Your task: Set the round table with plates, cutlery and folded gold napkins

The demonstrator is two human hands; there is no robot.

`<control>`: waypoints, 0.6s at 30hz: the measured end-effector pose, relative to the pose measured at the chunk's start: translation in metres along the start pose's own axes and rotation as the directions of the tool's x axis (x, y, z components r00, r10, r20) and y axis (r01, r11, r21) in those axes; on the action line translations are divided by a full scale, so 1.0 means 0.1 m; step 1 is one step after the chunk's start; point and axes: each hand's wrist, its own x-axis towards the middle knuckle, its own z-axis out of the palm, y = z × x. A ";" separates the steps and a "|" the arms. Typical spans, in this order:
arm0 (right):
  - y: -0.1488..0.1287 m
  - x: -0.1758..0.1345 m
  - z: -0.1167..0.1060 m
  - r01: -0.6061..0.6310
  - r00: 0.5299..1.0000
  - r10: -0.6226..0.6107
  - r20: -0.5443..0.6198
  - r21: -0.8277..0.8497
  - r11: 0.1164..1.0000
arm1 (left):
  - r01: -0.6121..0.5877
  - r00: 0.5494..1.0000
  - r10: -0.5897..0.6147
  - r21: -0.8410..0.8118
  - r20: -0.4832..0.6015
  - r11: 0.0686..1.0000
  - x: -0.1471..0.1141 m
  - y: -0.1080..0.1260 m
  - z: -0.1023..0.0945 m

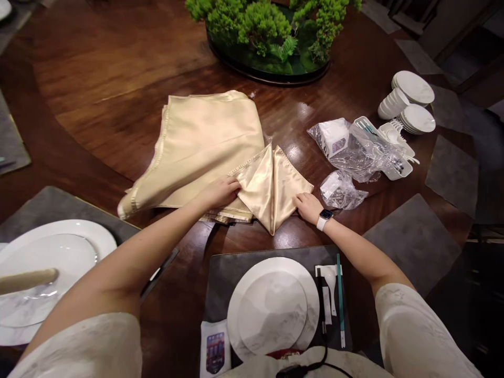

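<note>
A shiny gold cloth napkin (262, 189) lies folded into a diamond shape, two flaps meeting along a seam down its middle. My left hand (222, 191) is closed on its left corner, the fingertips partly hidden. At the opposite corner, my right hand (308, 206), with a watch on the wrist, has its fingers bent on the napkin's edge. Under and behind my left hand spreads a stack of gold napkins (212, 126). Closer to me, a white plate (233, 310) with a smaller marbled plate (271, 312) on it rests on a grey placemat (220, 273).
Right of the napkin lie a crumpled plastic bag (342, 190) and a white cutlery tray (397, 169) partly under plastic. Beyond them stand stacked plates (415, 88) and cups (394, 103). Teal-topped chopsticks (339, 299) and a white spoon (331, 286) lie nearby. A planter (268, 73) stands behind.
</note>
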 end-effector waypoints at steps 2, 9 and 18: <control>0.07 0.05 0.03 -0.053 0.998 0.056 -0.026 0.124 0.991 | 0.029 1.000 -0.028 -0.108 0.009 0.994 0.05 -0.03 0.00; 0.38 0.38 0.10 -0.326 0.903 0.427 -0.049 0.569 0.755 | 0.353 0.932 -0.341 -0.527 0.124 0.773 0.26 -0.13 0.06; 0.39 0.55 -0.05 -0.483 0.822 0.569 -0.020 0.503 0.717 | 0.449 0.882 -0.463 -0.452 0.089 0.771 0.25 0.06 0.01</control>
